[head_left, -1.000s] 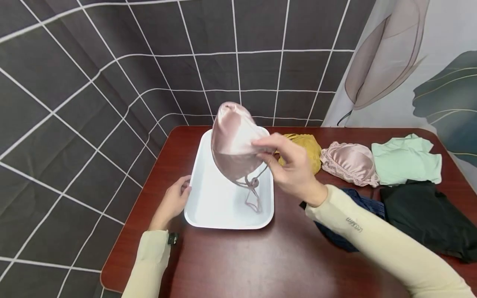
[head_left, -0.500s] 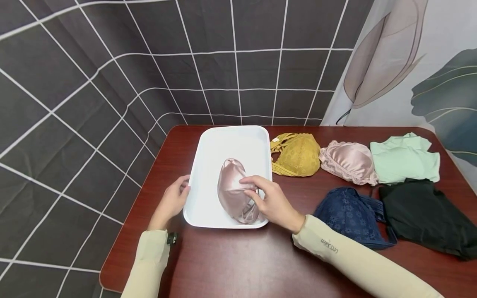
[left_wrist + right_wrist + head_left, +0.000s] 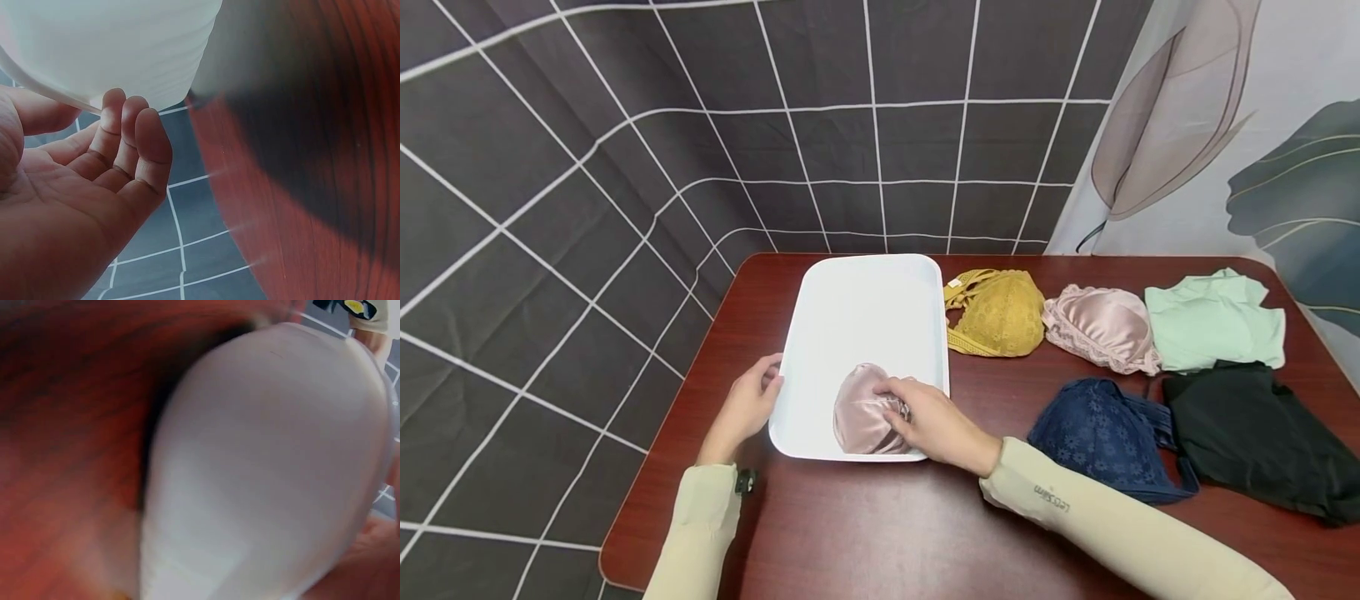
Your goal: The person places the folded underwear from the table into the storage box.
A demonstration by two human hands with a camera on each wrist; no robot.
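Note:
A white tray (image 3: 857,317) lies on the table, and my left hand (image 3: 748,408) holds its left rim. In the left wrist view, that hand's curled fingers (image 3: 147,140) meet the outside of the rim, with the thumb beside it. My right hand (image 3: 936,421) pinches a folded pink satin bra (image 3: 859,412) between thumb and index finger, low in the tray's near right part. The bra's straps are mostly hidden by the hand. The right wrist view is filled by the tray's outer wall (image 3: 262,450), with only a bit of hand at its lower right.
Right of the tray lie a mustard lace bra (image 3: 1003,312), a pink lace-trimmed bra (image 3: 1105,325) and a mint green garment (image 3: 1217,325). Closer in are a navy bra (image 3: 1101,437) and a black garment (image 3: 1258,437). A dark checked curtain (image 3: 917,142) hangs behind the table.
My right hand has lowered the pink satin bra from above the tray into its near part, then drawn it slightly closer to the near rim. My left hand has stayed at the rim.

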